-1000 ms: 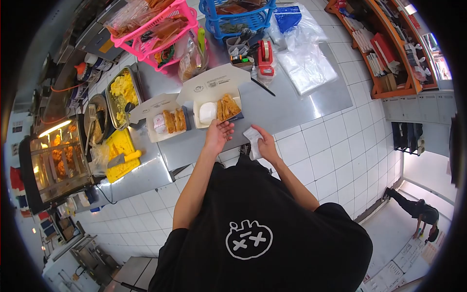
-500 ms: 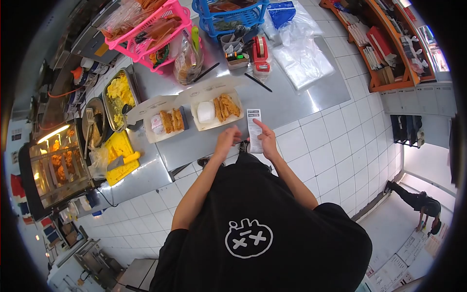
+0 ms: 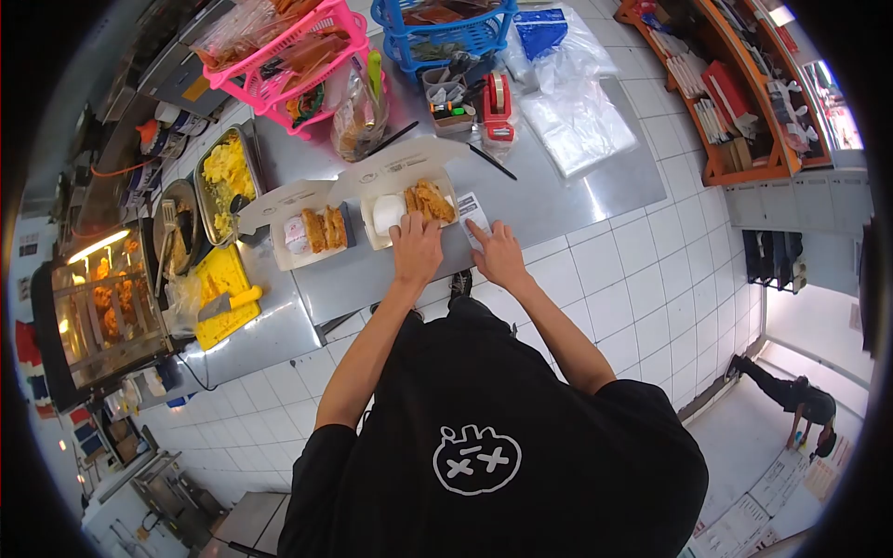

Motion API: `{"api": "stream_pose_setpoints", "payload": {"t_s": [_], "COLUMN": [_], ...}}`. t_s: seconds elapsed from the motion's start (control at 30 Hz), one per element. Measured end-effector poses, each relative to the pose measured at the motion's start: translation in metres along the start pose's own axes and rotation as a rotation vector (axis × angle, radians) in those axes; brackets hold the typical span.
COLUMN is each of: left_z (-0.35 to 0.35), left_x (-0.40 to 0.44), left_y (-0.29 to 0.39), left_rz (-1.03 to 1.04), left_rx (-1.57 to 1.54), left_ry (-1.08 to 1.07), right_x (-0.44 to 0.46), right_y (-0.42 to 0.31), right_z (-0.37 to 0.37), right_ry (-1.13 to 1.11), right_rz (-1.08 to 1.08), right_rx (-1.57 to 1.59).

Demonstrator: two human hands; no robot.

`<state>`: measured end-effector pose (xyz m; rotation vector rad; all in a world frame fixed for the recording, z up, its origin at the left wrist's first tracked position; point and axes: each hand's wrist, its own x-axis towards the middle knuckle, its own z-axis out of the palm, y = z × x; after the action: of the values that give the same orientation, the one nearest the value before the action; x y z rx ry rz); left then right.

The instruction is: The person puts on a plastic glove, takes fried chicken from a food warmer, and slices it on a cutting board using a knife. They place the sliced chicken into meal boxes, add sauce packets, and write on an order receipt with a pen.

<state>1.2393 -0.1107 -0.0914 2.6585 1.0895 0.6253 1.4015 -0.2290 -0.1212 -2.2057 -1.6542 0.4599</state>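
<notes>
Left hand point(image 3: 417, 249): fingers curled at near edge of open box point(image 3: 395, 166) (fried pieces point(image 3: 430, 200) and white bundle point(image 3: 387, 212) inside); cannot tell whether gripping. Right hand point(image 3: 499, 253): fingertips on receipt point(image 3: 473, 210), pinch unclear. Receipt at table point(image 3: 595, 198) edge, just beside box.

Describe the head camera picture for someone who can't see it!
A person's right hand touches a printed slip at a metal table, while the left hand is at an open box of golden food. Another food box sits open nearby.
</notes>
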Motion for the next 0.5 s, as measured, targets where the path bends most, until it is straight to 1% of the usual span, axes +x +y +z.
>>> {"api": "stream_pose_setpoints", "payload": {"t_s": [0.07, 0.17, 0.27, 0.37, 0.4, 0.5], "left_z": [-0.005, -0.005, 0.003, 0.009, 0.008, -0.008], "left_x": [0.004, 0.002, -0.001, -0.006, -0.009, -0.021], "left_y": [-0.001, -0.004, -0.005, -0.005, -0.004, 0.005], "left_rz": [-0.029, -0.039, -0.068, -0.085, -0.091, -0.158], "left_rx": [-0.049, -0.062, -0.040, -0.037, -0.020, -0.052], "left_ry": [0.038, -0.005, 0.002, 0.009, -0.027, 0.037], "right_x": [0.006, 0.017, 0.023, 0.014, 0.012, 0.012], "right_y": [-0.002, -0.011, -0.010, -0.008, -0.010, -0.021], "right_z": [0.007, 0.014, 0.016, 0.025, 0.026, 0.029], "right_ry": [-0.003, -0.003, 0.109, 0.317, 0.289, 0.273], "right_rz": [-0.057, -0.014, -0.015, 0.014, 0.035, -0.041], "right_rx": [0.041, 0.003, 0.124, 0.203, 0.133, 0.065]}}
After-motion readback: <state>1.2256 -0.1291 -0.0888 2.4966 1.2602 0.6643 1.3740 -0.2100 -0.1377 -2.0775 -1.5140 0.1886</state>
